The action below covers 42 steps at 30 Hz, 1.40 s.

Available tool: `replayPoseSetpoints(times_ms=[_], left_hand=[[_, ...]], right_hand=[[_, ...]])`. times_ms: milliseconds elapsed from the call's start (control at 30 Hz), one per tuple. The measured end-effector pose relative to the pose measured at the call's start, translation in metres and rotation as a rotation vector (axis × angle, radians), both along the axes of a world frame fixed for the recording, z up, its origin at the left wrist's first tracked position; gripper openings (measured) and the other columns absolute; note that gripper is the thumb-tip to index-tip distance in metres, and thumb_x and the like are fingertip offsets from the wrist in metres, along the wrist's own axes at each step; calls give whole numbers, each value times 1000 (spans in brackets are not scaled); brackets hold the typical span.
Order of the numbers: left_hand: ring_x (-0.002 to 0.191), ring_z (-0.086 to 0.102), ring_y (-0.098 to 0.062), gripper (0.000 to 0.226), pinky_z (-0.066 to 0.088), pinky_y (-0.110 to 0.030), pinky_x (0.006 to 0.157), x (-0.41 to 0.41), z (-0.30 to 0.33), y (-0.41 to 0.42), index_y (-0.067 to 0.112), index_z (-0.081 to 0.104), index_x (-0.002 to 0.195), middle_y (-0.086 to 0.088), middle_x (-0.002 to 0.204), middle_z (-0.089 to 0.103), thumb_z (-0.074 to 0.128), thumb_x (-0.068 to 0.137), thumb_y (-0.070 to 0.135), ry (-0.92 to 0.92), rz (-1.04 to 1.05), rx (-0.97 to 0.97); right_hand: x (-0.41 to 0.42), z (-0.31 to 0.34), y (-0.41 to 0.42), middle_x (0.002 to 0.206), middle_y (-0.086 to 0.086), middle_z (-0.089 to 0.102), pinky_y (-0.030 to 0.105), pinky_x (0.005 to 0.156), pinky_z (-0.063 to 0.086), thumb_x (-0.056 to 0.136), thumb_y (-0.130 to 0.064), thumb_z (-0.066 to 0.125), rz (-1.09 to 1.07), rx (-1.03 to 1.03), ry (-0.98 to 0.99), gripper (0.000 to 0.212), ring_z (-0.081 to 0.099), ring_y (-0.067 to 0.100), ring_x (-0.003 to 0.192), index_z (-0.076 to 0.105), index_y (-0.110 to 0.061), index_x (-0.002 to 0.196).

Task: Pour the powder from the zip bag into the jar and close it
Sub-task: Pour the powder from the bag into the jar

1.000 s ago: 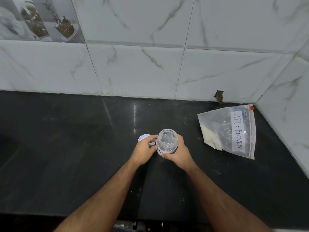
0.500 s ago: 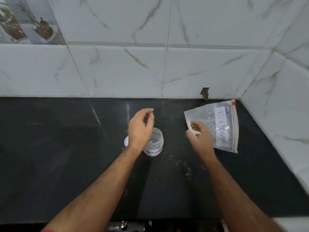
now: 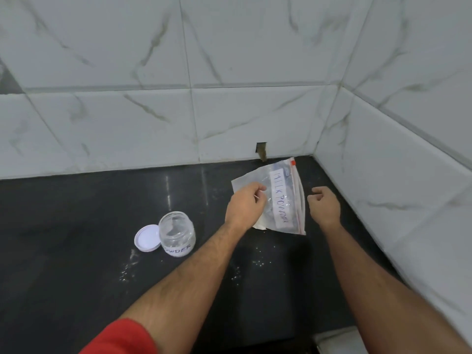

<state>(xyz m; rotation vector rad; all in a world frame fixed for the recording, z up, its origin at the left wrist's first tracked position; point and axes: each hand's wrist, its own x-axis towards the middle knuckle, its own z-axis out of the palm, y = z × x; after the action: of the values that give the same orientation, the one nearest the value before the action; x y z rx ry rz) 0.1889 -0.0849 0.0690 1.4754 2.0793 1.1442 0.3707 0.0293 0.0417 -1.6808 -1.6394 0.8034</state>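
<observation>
A clear zip bag labelled MILK POWDER lies flat on the black counter near the right corner, its red zip edge to the right. Pale powder sits in its lower left corner. My left hand rests over the bag's left part, fingers curled and touching the plastic. My right hand hovers just right of the bag's zip edge, fingers loosely curled, holding nothing. The clear glass jar stands upright and uncapped to the left, with a white label. Its white lid lies flat beside it on the left.
White marble-look tile walls close the counter at the back and on the right. A small notch sits in the back wall's base behind the bag. Specks of spilled powder dot the counter in front of the jar and bag.
Both hands have left the jar and moved right to the bag. The left hand now lies on the bag and the right hand is beyond its zip edge. The camera view has swung right.
</observation>
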Motion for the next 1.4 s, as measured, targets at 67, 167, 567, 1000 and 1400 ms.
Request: replayPoseSetpoints(times_ms=[67,167,567,1000,1400], left_hand=[[90,65,-9,27,56,-33,84,11,1,11,22,66,118,8,109,71,50,96,28,16,-14,-29],[92,65,-11,28,57,-33,85,24,2,26,19,66,120,3,110,71,52,97,28,39,-28,-59],[93,69,-13,34,54,-23,78,40,2,48,24,60,124,4,110,71,60,95,42,52,81,-140],[88,62,-15,30,45,-28,66,-1,55,43,20,57,118,6,103,66,58,91,32,-5,371,-34],[72,69,-22,18,60,-38,67,-58,49,14,30,67,94,10,82,72,51,85,27,-108,404,16]], right_hand=[[2,-6,10,116,14,67,26,86,40,91,-14,61,56,-94,-19,40,62,26,104,58,-8,131],[2,-10,20,132,15,61,33,97,44,90,-18,66,102,-211,-5,54,59,30,120,50,-11,141],[-6,-8,27,80,5,71,40,73,61,84,-11,67,233,-165,56,10,70,24,78,70,-16,76],[-67,100,21,81,7,73,37,60,64,85,-10,64,409,1,-18,8,73,22,63,69,-14,90],[-96,133,24,79,2,66,30,65,49,85,-9,58,393,158,-348,22,63,27,75,75,-17,98]])
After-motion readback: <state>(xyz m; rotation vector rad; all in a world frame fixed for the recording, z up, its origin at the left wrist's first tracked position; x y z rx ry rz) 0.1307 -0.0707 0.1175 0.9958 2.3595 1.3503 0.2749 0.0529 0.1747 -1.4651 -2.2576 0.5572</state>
